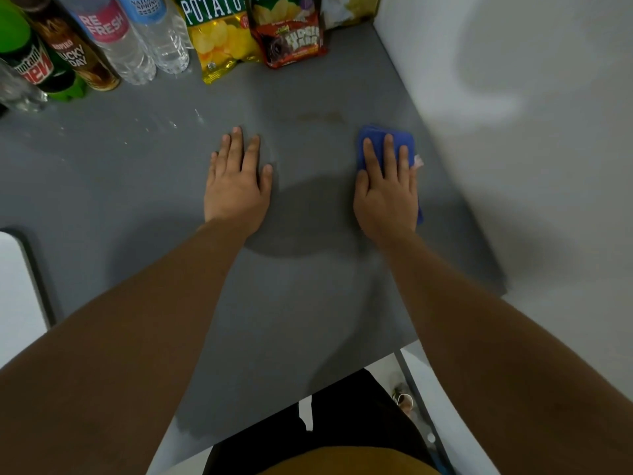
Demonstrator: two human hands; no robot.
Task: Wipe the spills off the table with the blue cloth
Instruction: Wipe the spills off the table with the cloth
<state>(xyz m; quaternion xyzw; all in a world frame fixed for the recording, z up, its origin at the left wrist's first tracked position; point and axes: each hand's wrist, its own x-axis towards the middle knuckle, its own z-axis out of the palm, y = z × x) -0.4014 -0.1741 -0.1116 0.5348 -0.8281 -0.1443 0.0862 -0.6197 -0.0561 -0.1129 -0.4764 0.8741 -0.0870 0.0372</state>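
Both forearms reach in from the near edge of the frame over a grey table, whose near edge cuts diagonally just above the person's dark lap. Out on the tabletop, the left hand lies palm-down with fingers straight and slightly spread, gripping nothing, on bare surface near the middle. Well apart from it to the right, the right hand presses flat on the blue cloth, fingers extended and close together rather than curled; the cloth shows past the fingertips on the far side and as a thin strip along the hand's right side. That cloth sits near the table's right edge, which runs beside a white wall, so little room is left to the right of it. Just beyond the cloth and a little to the left, a faint brownish smear marks the surface; farther left, small clear droplets are scattered. Between the hands and across the near half the table is open. Along the far edge stand a Mountain Dew bottle, a dark Lucky Day bottle, two clear water bottles, a yellow potato chip bag and a red Fudgee Barr pack. At the left, a white rounded object with a dark rim borders the table.
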